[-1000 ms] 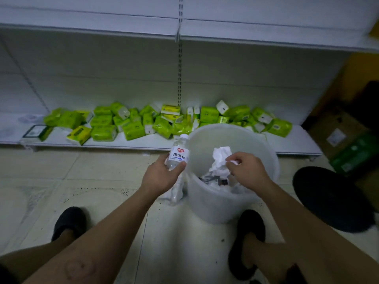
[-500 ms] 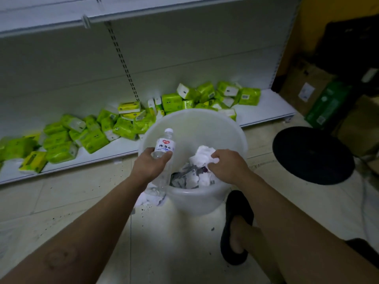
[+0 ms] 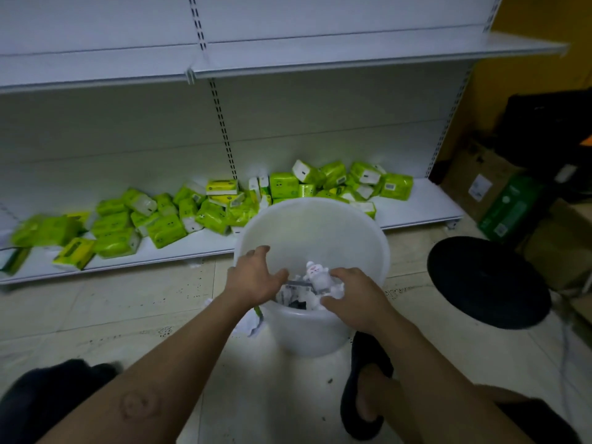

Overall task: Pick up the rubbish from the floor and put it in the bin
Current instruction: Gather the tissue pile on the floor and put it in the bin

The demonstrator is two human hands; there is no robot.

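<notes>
Over the bin (image 3: pixel 320 225), left hand (image 3: pixel 256 278) wide open, right hand (image 3: pixel 352 294) on tissue (image 3: pixel 336 288)

The right hand (image 3: pixel 354 296) covers part of the rubbish (image 3: pixel 298 294) in the bin (image 3: pixel 314 216). Its fingers (image 3: pixel 347 278) curl down onto white paper, and whether they grip anything cannot be told. The bottle (image 3: pixel 317 277) there is blurred, its label unreadable. The left arm (image 3: pixel 224 315) and the bin wall hide most of a paper scrap (image 3: pixel 248 326) on the floor. The packs (image 3: pixel 45 230) at far left are smeared, one cut by the edge. The right forearm (image 3: pixel 416 363) crosses the slipper (image 3: pixel 360 373).
</notes>
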